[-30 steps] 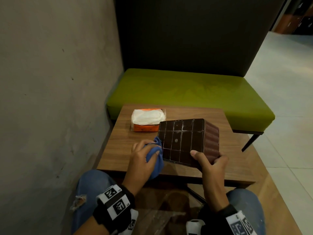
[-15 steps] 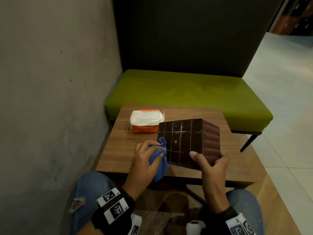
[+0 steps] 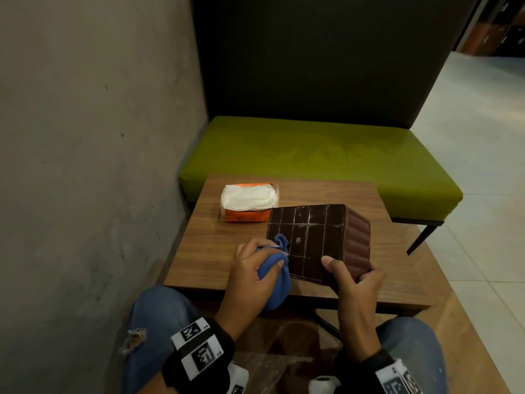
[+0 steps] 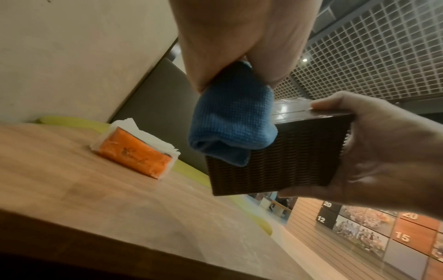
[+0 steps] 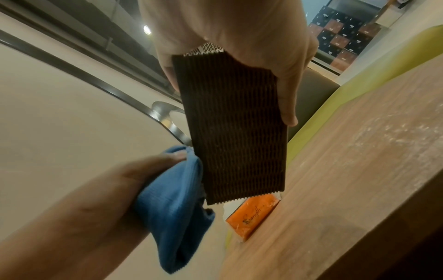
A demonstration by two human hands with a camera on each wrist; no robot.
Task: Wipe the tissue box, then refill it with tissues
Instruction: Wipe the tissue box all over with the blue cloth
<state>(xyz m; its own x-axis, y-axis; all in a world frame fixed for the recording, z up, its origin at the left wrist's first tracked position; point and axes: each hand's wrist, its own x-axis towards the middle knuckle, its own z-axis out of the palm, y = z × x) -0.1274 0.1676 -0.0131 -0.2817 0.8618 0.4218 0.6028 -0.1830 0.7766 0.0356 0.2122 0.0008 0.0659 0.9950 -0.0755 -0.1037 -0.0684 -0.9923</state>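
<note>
The dark brown tissue box (image 3: 315, 240) (image 4: 292, 151) (image 5: 232, 128) is tilted above the wooden table (image 3: 216, 245), its gridded flat face turned toward me. My right hand (image 3: 352, 277) (image 5: 242, 43) grips its near right corner, thumb on the gridded face. My left hand (image 3: 255, 268) (image 4: 239, 47) holds a bunched blue cloth (image 3: 275, 268) (image 4: 230, 121) (image 5: 175, 204) against the box's left edge. An orange pack of white tissues (image 3: 248, 201) (image 4: 139, 151) (image 5: 254, 214) lies on the table behind the box.
A grey wall (image 3: 85, 166) runs close along the left of the table. A green bench (image 3: 326, 160) with a dark backrest stands behind the table. My knees in jeans (image 3: 159, 319) are below the near edge. Tiled floor (image 3: 483, 166) lies to the right.
The left hand with the blue cloth has slid right and slightly up, from beside the box onto its left edge. The right hand and box have barely moved.
</note>
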